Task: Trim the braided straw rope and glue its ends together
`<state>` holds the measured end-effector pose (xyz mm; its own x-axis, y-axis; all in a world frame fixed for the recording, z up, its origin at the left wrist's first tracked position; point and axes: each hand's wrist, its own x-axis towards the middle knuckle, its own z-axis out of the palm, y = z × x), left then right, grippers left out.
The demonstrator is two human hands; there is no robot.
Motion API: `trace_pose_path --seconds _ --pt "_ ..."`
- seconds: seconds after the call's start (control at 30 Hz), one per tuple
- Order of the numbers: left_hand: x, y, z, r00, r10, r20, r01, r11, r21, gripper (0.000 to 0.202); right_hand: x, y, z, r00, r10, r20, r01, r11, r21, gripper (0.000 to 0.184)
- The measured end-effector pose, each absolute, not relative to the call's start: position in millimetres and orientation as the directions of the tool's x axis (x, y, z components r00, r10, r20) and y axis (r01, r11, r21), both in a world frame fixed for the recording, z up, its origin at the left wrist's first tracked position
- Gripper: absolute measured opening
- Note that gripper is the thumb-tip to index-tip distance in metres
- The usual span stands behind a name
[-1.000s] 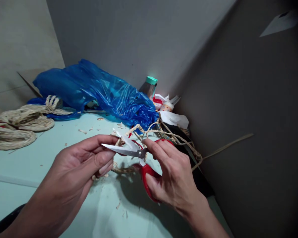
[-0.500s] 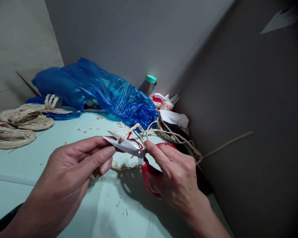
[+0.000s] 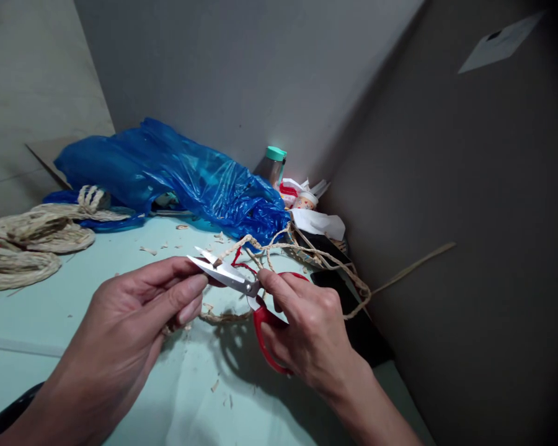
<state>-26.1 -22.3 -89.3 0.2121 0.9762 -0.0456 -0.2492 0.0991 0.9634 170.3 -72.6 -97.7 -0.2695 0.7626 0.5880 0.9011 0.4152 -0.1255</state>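
Over the middle of a pale green table (image 3: 51, 322), the person's two hands meet around a thin braided cord (image 3: 279, 246) of straw-coloured fibre. The left hand (image 3: 139, 310) pinches one end of the cord between thumb and fingers, just beside the scissor tips. The right hand (image 3: 307, 328) holds a pair of scissors (image 3: 227, 275), with its fingers through the red handles and its forefinger stretched toward the pivot. The steel blades point left and stand a little apart, and the cord passes at their tips; whether it lies between them cannot be told. From there the cord loops back and right, toward a dark flat thing (image 3: 353, 316) by the wall, while another stretch of it lies on the table under the hands. Small fibre scraps (image 3: 147, 251) dot the surface. Behind the hands lies a crumpled blue plastic bag (image 3: 177, 173). At the far left rest coils of raffia (image 3: 28, 241). In the corner stand a bottle (image 3: 274, 164) with a green cap and a paper cup (image 3: 305, 199), with white paper (image 3: 318, 222) just in front of them.
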Motion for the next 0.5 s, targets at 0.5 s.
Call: trace_pose_path --seconds 0.5 --pt "-25.2 -23.2 -97.2 0.204 0.972 -0.113 -0.131 0.142 0.981 0.024 164.5 -70.0 -99.9 -0.167 0.862 0.478 0.888 0.342 -0.307 0.024"
